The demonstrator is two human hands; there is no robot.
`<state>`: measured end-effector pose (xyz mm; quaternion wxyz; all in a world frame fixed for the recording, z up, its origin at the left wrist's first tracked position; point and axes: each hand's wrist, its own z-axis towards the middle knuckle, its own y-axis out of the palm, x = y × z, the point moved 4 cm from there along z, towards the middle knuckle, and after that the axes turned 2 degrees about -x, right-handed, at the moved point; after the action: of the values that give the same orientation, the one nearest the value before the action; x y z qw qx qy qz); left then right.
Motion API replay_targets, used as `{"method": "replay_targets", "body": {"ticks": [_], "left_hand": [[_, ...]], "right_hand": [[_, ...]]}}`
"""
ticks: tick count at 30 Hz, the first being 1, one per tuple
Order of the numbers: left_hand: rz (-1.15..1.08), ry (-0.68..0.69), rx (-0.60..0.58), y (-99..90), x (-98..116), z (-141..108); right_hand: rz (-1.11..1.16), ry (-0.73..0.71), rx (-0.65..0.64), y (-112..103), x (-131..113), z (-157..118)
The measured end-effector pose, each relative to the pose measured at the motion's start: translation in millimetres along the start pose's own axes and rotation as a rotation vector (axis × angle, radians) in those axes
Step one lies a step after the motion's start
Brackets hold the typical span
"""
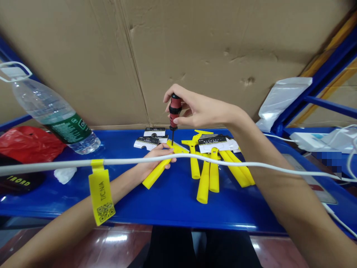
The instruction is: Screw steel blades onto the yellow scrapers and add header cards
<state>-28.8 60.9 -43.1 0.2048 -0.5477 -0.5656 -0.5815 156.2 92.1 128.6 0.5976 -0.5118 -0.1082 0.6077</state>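
My right hand [189, 108] is closed around a red and black screwdriver [174, 108], which stands upright. The screwdriver's tip meets the head of a yellow scraper [157, 173]. Below it, my left hand [153, 160] grips that scraper, whose handle slants toward the table's front edge. Just to the right lie several more yellow scrapers and handles, among them a T-shaped scraper [194, 158] and a loose handle [205, 182]. Black-and-white printed packs [213, 143] rest behind these. More small printed packs [146, 142] sit behind my left hand.
A white cable [251, 163] with a yellow tag [102, 195] crosses in front of the view. On the left of the blue table [134, 212] stand a tilted water bottle [58, 111], a red bag [30, 143] and a black cap [19, 178]. Cardboard [195, 56] walls the back.
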Motion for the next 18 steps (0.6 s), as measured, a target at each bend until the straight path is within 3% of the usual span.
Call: {"method": "replay_targets", "body": {"ticks": [10, 18], "left_hand": [[-0.068, -0.014, 0.029, -2.2, 3, 4], [0.015, -0.025, -0.048, -4.1, 1, 5]], "right_hand": [[-0.038, -0.019, -0.015, 1, -14, 2], [-0.140, 0.010, 0.002, 0, -11, 3]]}}
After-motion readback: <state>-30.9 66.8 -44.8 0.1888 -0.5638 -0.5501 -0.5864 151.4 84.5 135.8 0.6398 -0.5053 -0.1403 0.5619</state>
